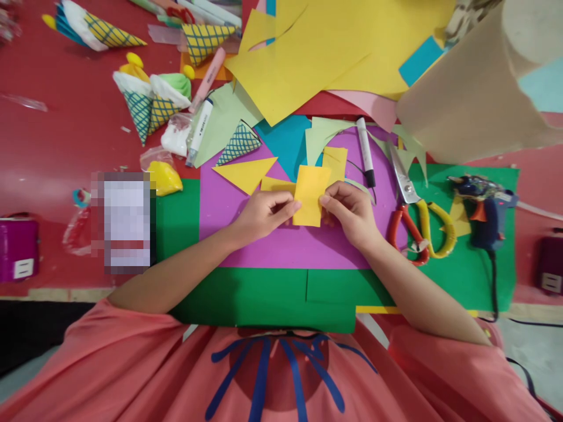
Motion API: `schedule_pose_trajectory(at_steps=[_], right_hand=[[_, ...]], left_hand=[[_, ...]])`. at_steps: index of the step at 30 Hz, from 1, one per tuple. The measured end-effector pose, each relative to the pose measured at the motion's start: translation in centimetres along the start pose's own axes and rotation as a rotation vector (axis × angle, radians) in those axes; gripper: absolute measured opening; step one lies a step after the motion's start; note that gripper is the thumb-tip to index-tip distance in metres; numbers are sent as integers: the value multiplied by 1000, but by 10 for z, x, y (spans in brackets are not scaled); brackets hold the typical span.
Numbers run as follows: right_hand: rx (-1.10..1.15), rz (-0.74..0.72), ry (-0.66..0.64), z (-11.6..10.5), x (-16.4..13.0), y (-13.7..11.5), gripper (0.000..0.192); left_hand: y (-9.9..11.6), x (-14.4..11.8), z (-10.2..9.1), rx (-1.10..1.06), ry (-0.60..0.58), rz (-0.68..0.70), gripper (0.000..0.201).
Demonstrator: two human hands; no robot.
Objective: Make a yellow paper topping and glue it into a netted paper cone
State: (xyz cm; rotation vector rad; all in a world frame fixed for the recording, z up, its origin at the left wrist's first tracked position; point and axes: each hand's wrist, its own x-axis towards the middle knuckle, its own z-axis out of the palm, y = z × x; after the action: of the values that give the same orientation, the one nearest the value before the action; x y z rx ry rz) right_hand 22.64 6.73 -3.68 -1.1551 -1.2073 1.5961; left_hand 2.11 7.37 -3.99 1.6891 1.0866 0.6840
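A small rectangular piece of yellow paper (311, 193) is held up between my two hands over the purple sheet (281, 253). My left hand (267, 212) pinches its left edge between thumb and fingers. On the right edge, my right hand (349, 212) pinches it the same way. Behind it lie another yellow paper piece (336, 162) and a yellow paper triangle (247, 174). Farther back rests a small paper cone (240, 142) with a blue criss-cross pattern. Scissors (404, 187) with red and yellow handles lie to the right of my right hand.
A dark blue glue gun (490, 211) sits at the right on green sheets (264, 293). Large yellow paper (303, 64), a marker (364, 146) and a big beige roll (475, 94) lie farther back. At left are decorated cones (137, 102), a yellow bag (165, 177) and a pixelated rectangle (127, 214).
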Motion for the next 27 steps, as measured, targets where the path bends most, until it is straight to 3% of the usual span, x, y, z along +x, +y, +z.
schedule_pose_trajectory(at_steps=[10, 27], right_hand=[[57, -23, 51, 0, 1, 3, 25], [88, -75, 154, 0, 3, 4, 25]], left_hand=[[1, -1, 0, -99, -30, -18, 38], [1, -1, 1, -23, -37, -15, 39]])
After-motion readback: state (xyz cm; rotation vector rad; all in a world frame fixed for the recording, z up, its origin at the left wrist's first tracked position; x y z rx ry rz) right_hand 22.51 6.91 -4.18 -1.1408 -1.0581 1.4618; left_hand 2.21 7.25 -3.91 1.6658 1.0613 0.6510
